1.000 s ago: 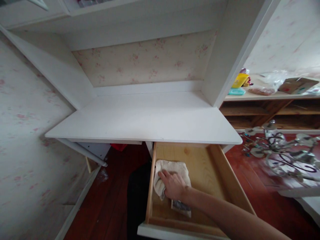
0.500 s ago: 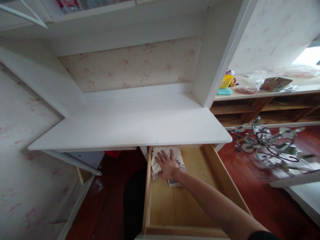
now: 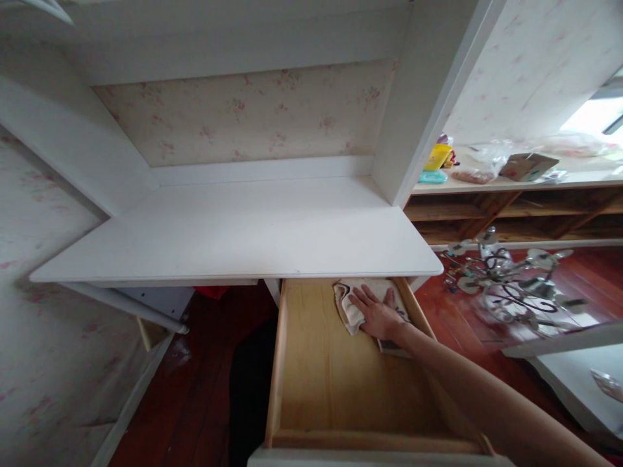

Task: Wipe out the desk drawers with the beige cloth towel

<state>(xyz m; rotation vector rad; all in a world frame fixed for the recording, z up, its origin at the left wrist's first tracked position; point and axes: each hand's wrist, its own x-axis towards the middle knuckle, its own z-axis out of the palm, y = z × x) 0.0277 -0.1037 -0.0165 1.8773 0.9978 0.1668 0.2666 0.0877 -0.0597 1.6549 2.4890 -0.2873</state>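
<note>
My right hand (image 3: 380,318) lies palm down on a cream cloth (image 3: 346,310) with a dark pattern. Its fingers are spread and press the cloth flat rather than wrap around it. Beneath them is the bottom of a pulled-out wooden drawer (image 3: 316,383), with the cloth near the drawer's back right corner. The rest of the cloth's edge shows around my fingers and under my wrist. My forearm crosses the drawer's right side. My left hand is out of the picture.
Above the drawer juts a white desk top (image 3: 253,233) with upright side panels. A chandelier (image 3: 516,279) lies on the red wooden floor to the right. Behind it, a low shelf (image 3: 457,211) carries a cardboard box (image 3: 529,167) and plastic bags. A white surface (image 3: 579,376) stands at lower right.
My right hand and the cloth have slid from the drawer's back left to its back right. The camera view has shifted slightly.
</note>
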